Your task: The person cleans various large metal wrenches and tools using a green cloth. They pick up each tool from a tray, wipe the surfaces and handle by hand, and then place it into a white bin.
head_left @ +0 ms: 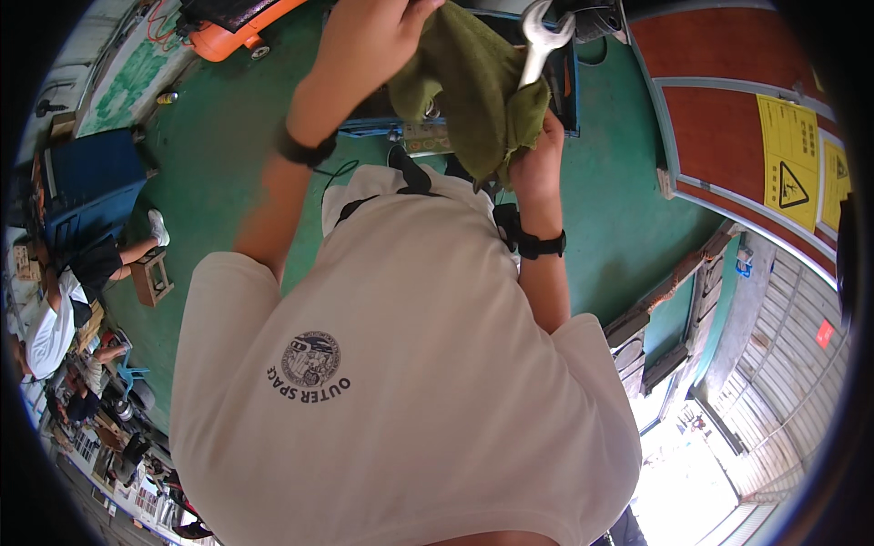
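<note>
An olive-green cloth (471, 75) hangs between my hands at the top of the head view. My right hand (539, 157) grips the cloth's lower right part, which is wrapped around the shaft of a steel open-end wrench (539, 44). The wrench's jaw sticks up out of the cloth, and its other end is hidden. My left hand (375, 34) is raised at the cloth's upper left edge; its fingertips are partly cut off by the frame, and I cannot tell how firmly they hold the cloth.
Behind the cloth stands a blue-edged metal cart (573, 102) with things in it. An orange air compressor (218, 41) is at the upper left. A blue cabinet (95, 174), a wooden stool (151, 276) and seated people are at the far left. Red-brown panels (717, 130) stand at the right.
</note>
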A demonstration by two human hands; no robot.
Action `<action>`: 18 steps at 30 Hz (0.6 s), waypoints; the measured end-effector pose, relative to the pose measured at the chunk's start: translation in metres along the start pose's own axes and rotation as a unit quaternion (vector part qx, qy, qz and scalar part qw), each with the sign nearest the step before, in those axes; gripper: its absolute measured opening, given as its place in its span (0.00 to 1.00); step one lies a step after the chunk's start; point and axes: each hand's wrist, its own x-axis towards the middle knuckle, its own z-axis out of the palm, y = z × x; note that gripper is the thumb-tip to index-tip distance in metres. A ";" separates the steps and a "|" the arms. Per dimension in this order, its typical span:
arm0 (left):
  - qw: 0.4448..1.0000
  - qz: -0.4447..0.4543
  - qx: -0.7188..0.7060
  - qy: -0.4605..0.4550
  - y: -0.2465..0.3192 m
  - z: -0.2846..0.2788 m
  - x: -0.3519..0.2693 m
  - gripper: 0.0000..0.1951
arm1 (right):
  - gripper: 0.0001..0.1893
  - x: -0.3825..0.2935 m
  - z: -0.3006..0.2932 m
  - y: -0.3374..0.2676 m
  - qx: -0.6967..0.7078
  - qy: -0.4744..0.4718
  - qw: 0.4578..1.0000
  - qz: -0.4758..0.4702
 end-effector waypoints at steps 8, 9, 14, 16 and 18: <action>0.962 -0.086 -0.229 -0.123 0.020 0.018 -0.004 0.15 | 0.11 -0.001 0.003 0.002 -0.119 -0.059 0.991 0.023; 0.935 -0.103 -0.306 -0.148 0.023 0.023 -0.006 0.18 | 0.11 0.002 0.002 0.004 -0.145 -0.076 0.986 0.022; 0.801 -0.199 -0.532 -0.192 0.049 0.042 0.004 0.19 | 0.11 0.021 0.002 0.007 -0.214 -0.118 0.970 0.016; 0.799 -0.210 -0.528 -0.195 0.043 0.049 0.003 0.22 | 0.10 0.019 0.021 -0.006 -0.208 -0.115 0.971 0.027; 0.797 -0.222 -0.525 -0.198 0.040 0.050 0.004 0.24 | 0.10 0.019 0.020 -0.001 -0.197 -0.127 0.972 0.019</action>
